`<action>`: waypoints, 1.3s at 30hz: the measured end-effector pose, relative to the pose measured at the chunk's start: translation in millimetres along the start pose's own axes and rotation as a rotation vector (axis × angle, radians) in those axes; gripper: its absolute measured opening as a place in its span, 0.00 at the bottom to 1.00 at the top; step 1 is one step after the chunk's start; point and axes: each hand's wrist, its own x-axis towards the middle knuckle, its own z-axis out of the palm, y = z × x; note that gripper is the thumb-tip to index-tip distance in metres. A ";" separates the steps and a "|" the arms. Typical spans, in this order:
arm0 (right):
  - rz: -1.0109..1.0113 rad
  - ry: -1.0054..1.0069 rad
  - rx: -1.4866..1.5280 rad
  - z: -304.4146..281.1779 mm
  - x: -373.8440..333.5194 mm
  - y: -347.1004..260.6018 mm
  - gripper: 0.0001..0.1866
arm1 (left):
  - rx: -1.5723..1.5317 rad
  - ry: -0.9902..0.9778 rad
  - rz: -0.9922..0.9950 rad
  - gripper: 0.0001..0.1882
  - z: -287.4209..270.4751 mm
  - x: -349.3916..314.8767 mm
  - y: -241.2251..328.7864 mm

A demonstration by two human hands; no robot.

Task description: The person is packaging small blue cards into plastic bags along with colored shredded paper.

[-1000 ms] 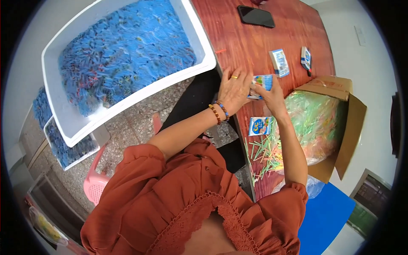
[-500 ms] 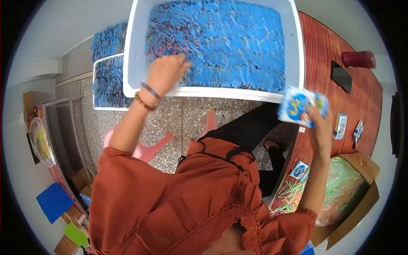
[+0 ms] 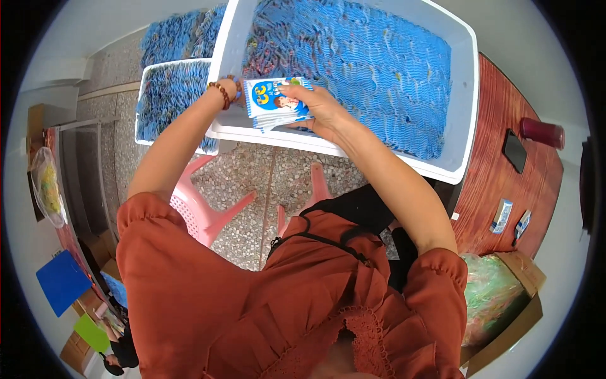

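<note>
My right hand is closed on a small stack of flat blue-and-white packets, thumb on top. The stack is over the near rim of a large white bin, close to its left corner. Rows of blue packets fill the bin, tightly ranked on the right and looser at the left. My left hand, with bracelets at the wrist, reaches to the left end of the stack. Its fingers are hidden behind the packets, so I cannot see whether they grip them.
A smaller white tub of similar packets stands left of the bin. A pink plastic stool is below. On the red-brown table are a phone, a dark red cup and a carton. Another person is at lower left.
My right hand has swung left from above the table to the bin, carrying the packets. My left hand has left the loose packets inside the bin and met the stack. The view has shifted slightly.
</note>
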 end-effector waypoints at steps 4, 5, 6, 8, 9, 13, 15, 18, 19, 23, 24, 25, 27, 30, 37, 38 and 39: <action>0.049 -0.169 0.063 33.9 19.0 13.3 0.24 | 0.102 0.002 -0.021 0.34 49.2 -10.4 -39.1; 0.056 -0.162 0.055 29.9 21.2 12.6 0.24 | 0.077 0.056 -0.033 0.32 35.2 -3.7 -30.4; 0.066 -0.142 0.055 26.9 23.6 12.9 0.24 | 0.066 0.060 -0.030 0.32 29.6 -7.6 -25.5; 0.101 -0.104 0.070 22.4 27.4 13.2 0.24 | -0.180 0.064 -0.041 0.27 -14.5 -13.3 -14.1; 0.106 -0.100 0.067 20.7 28.3 13.0 0.24 | -0.303 0.062 -0.048 0.24 -32.1 -22.7 -10.0; 0.128 -0.089 -0.014 17.2 27.8 19.1 0.25 | -0.785 0.042 -0.080 0.16 -102.1 -72.3 8.5; 0.162 -0.085 -0.065 22.0 30.7 24.3 0.25 | -0.787 0.028 -0.078 0.16 -102.7 -75.6 9.2; 0.134 -0.049 -0.214 21.5 40.6 31.5 0.31 | -0.814 0.017 -0.054 0.16 -99.9 -73.2 9.5; 0.137 -0.049 -0.214 24.8 40.6 30.6 0.31 | -0.850 0.015 -0.042 0.17 -97.2 -72.9 11.1; 0.148 0.209 -0.812 22.0 48.8 28.4 0.45 | -0.843 0.028 -0.026 0.18 -98.3 -69.8 15.9; 0.168 0.183 -0.948 17.9 52.2 29.5 0.45 | -0.835 0.047 -0.019 0.18 -95.5 -72.4 19.8; 0.188 0.155 -1.084 18.3 53.2 28.8 0.45 | -0.833 0.047 -0.017 0.18 -93.6 -77.1 23.4; 0.130 0.197 -1.251 22.4 54.0 33.4 0.40 | -0.735 0.190 0.089 0.16 -89.6 -86.3 33.6; 0.099 0.224 -1.424 29.6 47.3 34.7 0.34 | -0.669 0.213 -0.032 0.16 -98.5 -112.4 56.2; 0.082 0.209 -1.504 31.8 48.0 34.5 0.33 | -0.546 0.491 -0.216 0.16 -108.6 -165.3 80.6; 0.080 0.208 -1.498 32.3 46.7 33.7 0.33 | -0.573 0.546 -0.213 0.16 -101.4 -165.4 82.1; 0.094 0.206 -1.479 32.3 45.4 32.4 0.31 | -0.600 0.603 -0.208 0.17 -96.7 -165.2 81.9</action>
